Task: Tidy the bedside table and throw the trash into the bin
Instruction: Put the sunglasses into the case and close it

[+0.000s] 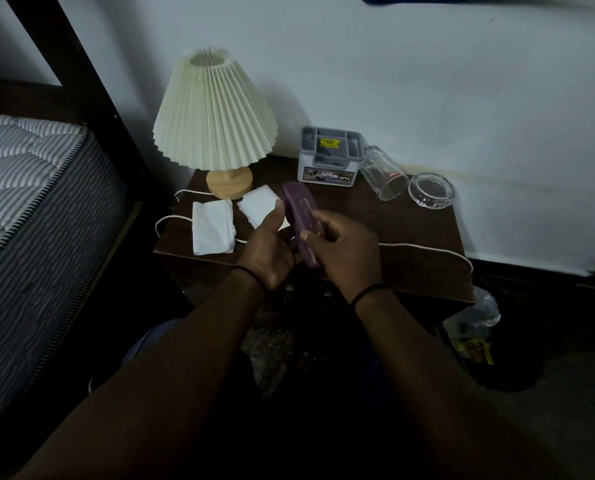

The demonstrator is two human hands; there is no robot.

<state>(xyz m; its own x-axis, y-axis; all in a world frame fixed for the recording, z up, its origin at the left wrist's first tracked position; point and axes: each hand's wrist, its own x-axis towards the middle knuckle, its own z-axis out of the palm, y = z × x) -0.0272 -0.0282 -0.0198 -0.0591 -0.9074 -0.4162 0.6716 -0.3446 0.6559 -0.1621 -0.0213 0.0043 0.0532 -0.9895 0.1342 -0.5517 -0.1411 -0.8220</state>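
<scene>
Both my hands hold a long purple case (299,209) above the dark wooden bedside table (410,237). My left hand (268,251) grips its left side with the thumb up along it. My right hand (344,251) closes around its near end. Two crumpled white tissues lie on the table: one (211,232) at the left front, the other (259,207) partly behind my left thumb. A bin lined with a plastic bag (476,317) stands on the floor, low at the table's right.
A pleated cream lamp (214,112) on a wooden base stands at the back left, its white cord (427,249) trailing across the table. A grey organiser box (329,155), a tipped clear glass (384,173) and a glass ashtray (431,188) sit along the back. A striped mattress (29,188) is at left.
</scene>
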